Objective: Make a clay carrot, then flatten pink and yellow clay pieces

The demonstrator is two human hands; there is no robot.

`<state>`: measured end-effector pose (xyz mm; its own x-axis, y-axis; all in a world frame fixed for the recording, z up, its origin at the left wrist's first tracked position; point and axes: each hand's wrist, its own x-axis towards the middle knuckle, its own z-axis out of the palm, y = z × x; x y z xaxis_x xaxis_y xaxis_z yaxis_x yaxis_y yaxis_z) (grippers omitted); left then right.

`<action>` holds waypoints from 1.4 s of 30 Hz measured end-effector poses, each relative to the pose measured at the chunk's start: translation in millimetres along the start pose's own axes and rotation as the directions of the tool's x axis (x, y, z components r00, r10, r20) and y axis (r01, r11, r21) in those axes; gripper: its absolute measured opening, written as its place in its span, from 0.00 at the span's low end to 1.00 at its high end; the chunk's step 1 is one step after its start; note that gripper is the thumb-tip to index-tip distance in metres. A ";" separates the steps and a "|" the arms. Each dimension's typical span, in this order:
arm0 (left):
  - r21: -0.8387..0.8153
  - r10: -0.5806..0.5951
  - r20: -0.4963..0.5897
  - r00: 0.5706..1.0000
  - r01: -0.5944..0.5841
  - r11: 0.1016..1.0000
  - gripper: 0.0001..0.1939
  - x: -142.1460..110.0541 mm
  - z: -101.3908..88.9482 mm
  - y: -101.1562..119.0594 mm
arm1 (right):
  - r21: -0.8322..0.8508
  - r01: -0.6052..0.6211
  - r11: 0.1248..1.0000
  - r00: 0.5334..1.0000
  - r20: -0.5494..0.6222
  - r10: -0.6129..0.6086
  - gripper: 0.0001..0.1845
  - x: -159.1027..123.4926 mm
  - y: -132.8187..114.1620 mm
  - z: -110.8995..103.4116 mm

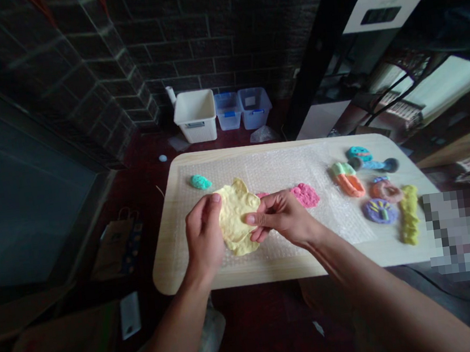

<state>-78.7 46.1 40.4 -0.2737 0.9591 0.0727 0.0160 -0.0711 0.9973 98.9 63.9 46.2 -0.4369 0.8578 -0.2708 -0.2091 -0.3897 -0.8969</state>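
Observation:
A flattened, uneven sheet of pale yellow modelling clay [236, 213] is held up over the table between both hands. My left hand [203, 234] grips its left edge, thumb on top. On the right edge, my right hand [280, 216] pinches the clay between thumb and fingers. Under them lies bubble wrap [268, 163]. A pink clay lump [305, 195] sits just beyond my right hand, and a bit more pink shows behind the fingers. Farther left on the wrap rests a small teal clay lump [200, 181].
Shaped clay pieces stand along the table's right side: an orange and green one [349, 180], a purple disc [380, 211], a yellow-green strip [410, 214] and several others. Beyond the pale table [202, 156] are a white bin [196, 118], two clear bins [255, 108] and a water dispenser [333, 67].

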 end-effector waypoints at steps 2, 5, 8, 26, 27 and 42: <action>0.042 0.034 -0.003 0.999 -0.034 0.999 0.21 0.4 -0.4 1.2 | -0.004 -0.005 1.000 1.000 0.028 0.005 0.23 0.3 -0.2 -0.3; 0.106 0.063 -0.022 0.998 -0.060 0.993 0.22 0.3 -1.2 3.1 | 0.003 -0.015 1.000 0.997 0.071 0.015 0.23 0.6 0.4 -0.9; 0.128 0.069 -0.031 0.997 -0.064 0.990 0.23 0.3 -1.7 3.4 | 0.001 -0.008 1.000 0.997 0.081 0.008 0.21 0.4 1.7 -1.4; -0.141 -0.301 0.440 0.846 0.397 0.907 0.14 -1.3 1.0 -3.6 | -0.049 0.152 0.987 0.981 -0.113 -0.156 0.21 5.3 2.6 -11.6; -0.139 -0.299 0.445 0.844 0.395 0.908 0.15 -1.4 0.6 -2.7 | -0.048 0.148 0.988 0.983 -0.106 -0.152 0.21 5.2 1.8 -12.6; 0.112 -0.056 0.233 0.971 0.030 0.993 0.14 2.9 -4.3 -7.7 | -0.155 0.170 0.973 0.981 -0.061 -0.182 0.24 2.8 -6.2 -14.8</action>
<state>-83.7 48.2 33.0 -0.0426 0.9990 0.0160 0.1156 -0.0110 0.9932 111.9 73.7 45.8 -0.3377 0.9330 -0.1242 -0.1421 -0.1810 -0.9732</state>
